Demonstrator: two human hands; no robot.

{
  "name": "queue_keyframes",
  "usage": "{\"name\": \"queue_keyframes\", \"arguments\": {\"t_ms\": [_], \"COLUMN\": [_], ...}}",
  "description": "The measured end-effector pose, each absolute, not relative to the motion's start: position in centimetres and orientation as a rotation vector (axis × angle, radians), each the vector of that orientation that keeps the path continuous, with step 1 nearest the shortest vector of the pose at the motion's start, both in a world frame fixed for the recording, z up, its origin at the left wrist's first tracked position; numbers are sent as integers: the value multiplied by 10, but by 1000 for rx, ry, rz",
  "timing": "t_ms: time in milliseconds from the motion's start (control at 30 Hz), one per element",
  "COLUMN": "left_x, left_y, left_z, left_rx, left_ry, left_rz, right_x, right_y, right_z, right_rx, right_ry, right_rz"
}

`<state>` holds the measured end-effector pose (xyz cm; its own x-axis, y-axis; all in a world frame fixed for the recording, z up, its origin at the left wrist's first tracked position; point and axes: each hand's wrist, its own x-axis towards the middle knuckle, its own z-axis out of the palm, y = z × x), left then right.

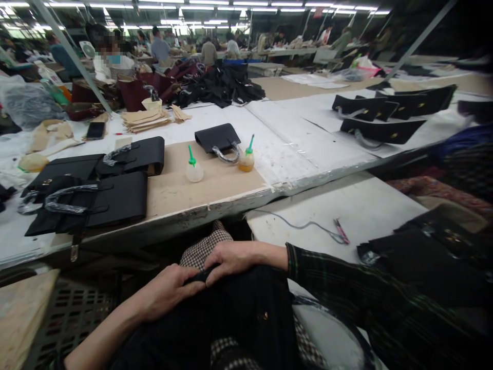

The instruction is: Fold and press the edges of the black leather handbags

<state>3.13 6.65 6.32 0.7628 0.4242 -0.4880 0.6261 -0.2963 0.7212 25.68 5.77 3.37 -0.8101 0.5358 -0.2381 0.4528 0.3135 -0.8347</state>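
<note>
A black handbag (246,308) with a small gold clasp lies across my lap, over houndstooth cloth. My left hand (171,285) pinches its far edge, thumb stretched along the black material. Close beside it, my right hand (229,259) grips the same edge with bent fingers. The fingertips nearly meet there, and the underside of the edge is hidden. On the bench ahead stand two small glue bottles (194,172) with green nozzles. Between and behind them is a black bag (217,137) with a plastic-wrapped handle.
Several black bags (115,198) lie on the bench at left, and more black bags (383,131) stand at right. Pink-handled snips (341,231) rest on the lower white table (327,205). A plastic crate (73,313) is at lower left. A masked person (111,64) sits across the bench.
</note>
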Motion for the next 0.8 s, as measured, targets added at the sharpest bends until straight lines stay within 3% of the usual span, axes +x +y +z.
{"name": "queue_keyframes", "arguments": {"t_ms": [400, 600, 800], "left_x": [33, 18, 17], "left_y": [70, 68, 68], "left_z": [50, 46, 42], "left_rx": [1787, 1758, 1803], "left_ry": [825, 960, 968], "left_rz": [-161, 93, 70], "right_x": [260, 265, 263], "right_y": [54, 50, 51], "right_z": [24, 21, 16], "right_rx": [-966, -1112, -1066], "right_ry": [-2324, -2271, -2195], "right_rz": [1662, 1542, 1415]}}
